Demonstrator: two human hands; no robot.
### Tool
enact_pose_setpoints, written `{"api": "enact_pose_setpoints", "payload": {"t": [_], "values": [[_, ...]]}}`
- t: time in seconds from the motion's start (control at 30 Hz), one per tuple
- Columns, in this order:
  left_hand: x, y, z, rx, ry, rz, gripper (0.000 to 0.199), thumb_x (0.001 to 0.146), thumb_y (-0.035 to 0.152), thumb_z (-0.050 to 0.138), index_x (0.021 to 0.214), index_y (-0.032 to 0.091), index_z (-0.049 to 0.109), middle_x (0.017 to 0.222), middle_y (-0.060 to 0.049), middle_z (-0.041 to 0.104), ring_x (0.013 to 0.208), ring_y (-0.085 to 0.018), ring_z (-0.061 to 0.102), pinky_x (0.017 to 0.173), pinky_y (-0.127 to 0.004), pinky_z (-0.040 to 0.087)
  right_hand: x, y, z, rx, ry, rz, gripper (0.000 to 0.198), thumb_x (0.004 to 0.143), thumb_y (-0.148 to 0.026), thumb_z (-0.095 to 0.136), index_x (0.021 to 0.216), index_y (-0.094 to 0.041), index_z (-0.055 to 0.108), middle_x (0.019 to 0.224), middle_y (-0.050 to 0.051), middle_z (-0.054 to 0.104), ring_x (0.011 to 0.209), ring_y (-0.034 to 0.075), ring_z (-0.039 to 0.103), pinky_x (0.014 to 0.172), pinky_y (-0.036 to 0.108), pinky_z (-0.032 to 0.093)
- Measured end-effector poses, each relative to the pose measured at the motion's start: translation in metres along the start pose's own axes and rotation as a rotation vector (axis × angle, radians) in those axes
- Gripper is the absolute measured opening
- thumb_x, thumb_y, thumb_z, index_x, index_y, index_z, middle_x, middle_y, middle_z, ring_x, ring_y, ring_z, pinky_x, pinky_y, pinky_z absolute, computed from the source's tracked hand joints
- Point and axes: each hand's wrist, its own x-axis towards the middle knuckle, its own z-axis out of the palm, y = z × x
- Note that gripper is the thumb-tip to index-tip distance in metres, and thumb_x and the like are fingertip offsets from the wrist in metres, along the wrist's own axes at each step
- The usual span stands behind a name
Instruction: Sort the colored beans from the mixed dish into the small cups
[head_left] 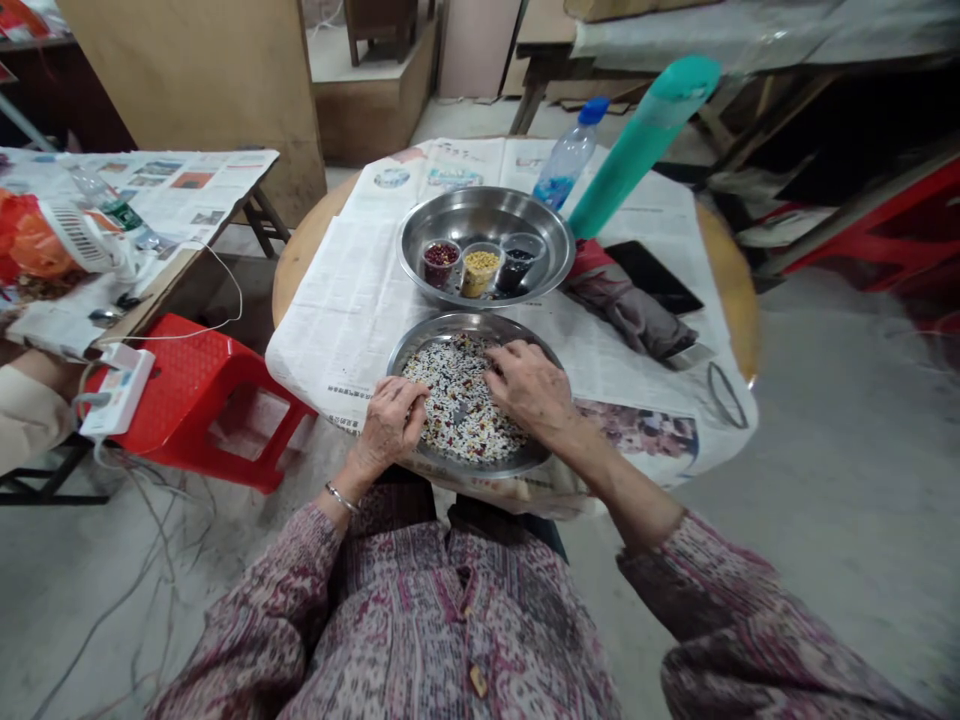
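Observation:
Right in front of me a shallow steel pan (pixel 556 455) holds a spread of white grains (pixel 465 400) mixed with dark, red and yellow beans. Over the pan's left rim my left hand (pixel 391 420) is closed, thumb against fingers; what is in the pinch, if anything, is too small to make out. My right hand (pixel 531 388) reaches into the pan from the right, its fingers bent down at the grains, their tips partly hidden. Behind stands a larger steel basin (pixel 420 215) with three clear cups: red beans (pixel 441 256), yellow beans (pixel 480 264) and black beans (pixel 517 264).
Newspaper (pixel 337 300) covers the round table. A bottle with a blue cap (pixel 566 155), a tall green cylinder (pixel 645 140), a folded umbrella (pixel 637 305) and a dark tablet (pixel 654 275) lie or stand beyond. At left are a red stool (pixel 202 400) and a power strip (pixel 120 395).

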Motion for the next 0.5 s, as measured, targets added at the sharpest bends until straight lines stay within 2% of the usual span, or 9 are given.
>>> {"api": "enact_pose_setpoints", "payload": {"t": [0.07, 0.13, 0.27, 0.33, 0.43, 0.5], "values": [[0.0, -0.001, 0.0, 0.007, 0.002, 0.005, 0.013, 0.096, 0.014, 0.044, 0.096, 0.019, 0.056, 0.085, -0.004, 0.064, 0.085, -0.018, 0.061, 0.088, -0.037, 0.048, 0.001, 0.002, 0.002, -0.001, 0.001, 0.059, 0.035, 0.093, -0.033, 0.054, 0.119, -0.013, 0.065, 0.114, 0.017, 0.064, 0.108, 0.032, 0.057, 0.084, 0.04, 0.048], [0.0, -0.001, -0.001, 0.023, -0.014, 0.007, 0.013, 0.096, 0.014, 0.044, 0.096, 0.019, 0.056, 0.085, -0.004, 0.064, 0.086, -0.019, 0.061, 0.089, -0.037, 0.048, 0.0, 0.001, 0.006, 0.071, -0.031, 0.033, 0.035, 0.09, -0.035, 0.059, 0.116, -0.012, 0.066, 0.113, 0.017, 0.066, 0.104, 0.03, 0.059, 0.086, 0.04, 0.049], [0.006, 0.004, -0.007, 0.108, -0.136, -0.017, 0.014, 0.096, 0.014, 0.045, 0.101, 0.019, 0.058, 0.094, -0.006, 0.064, 0.093, -0.02, 0.06, 0.09, -0.037, 0.049, 0.0, 0.0, 0.008, 0.386, -0.051, -0.127, 0.022, 0.088, -0.024, 0.06, 0.106, -0.018, 0.071, 0.103, 0.01, 0.071, 0.088, 0.02, 0.065, 0.083, 0.034, 0.051], [0.012, 0.008, -0.012, 0.153, -0.223, -0.021, 0.018, 0.094, 0.012, 0.046, 0.107, 0.018, 0.058, 0.102, -0.007, 0.063, 0.1, -0.021, 0.058, 0.094, -0.038, 0.049, -0.002, 0.006, 0.005, 0.461, 0.006, -0.107, 0.023, 0.088, -0.021, 0.057, 0.105, -0.018, 0.072, 0.1, 0.008, 0.072, 0.083, 0.019, 0.065, 0.079, 0.032, 0.051], [0.027, 0.01, -0.018, 0.2, -0.341, -0.036, 0.028, 0.09, 0.012, 0.053, 0.118, 0.017, 0.055, 0.116, -0.009, 0.058, 0.114, -0.023, 0.053, 0.104, -0.04, 0.047, -0.012, 0.023, -0.001, 0.381, 0.053, 0.003, 0.026, 0.088, -0.02, 0.052, 0.104, -0.016, 0.072, 0.098, 0.01, 0.073, 0.085, 0.021, 0.067, 0.081, 0.033, 0.05], [0.04, 0.009, -0.019, 0.244, -0.432, -0.063, 0.047, 0.086, 0.02, 0.065, 0.13, 0.018, 0.048, 0.13, -0.011, 0.051, 0.123, -0.027, 0.048, 0.108, -0.044, 0.044, -0.023, 0.033, -0.003, 0.285, 0.012, 0.0, 0.028, 0.087, -0.022, 0.052, 0.108, -0.015, 0.069, 0.099, 0.012, 0.073, 0.089, 0.023, 0.067, 0.083, 0.035, 0.05]]}}
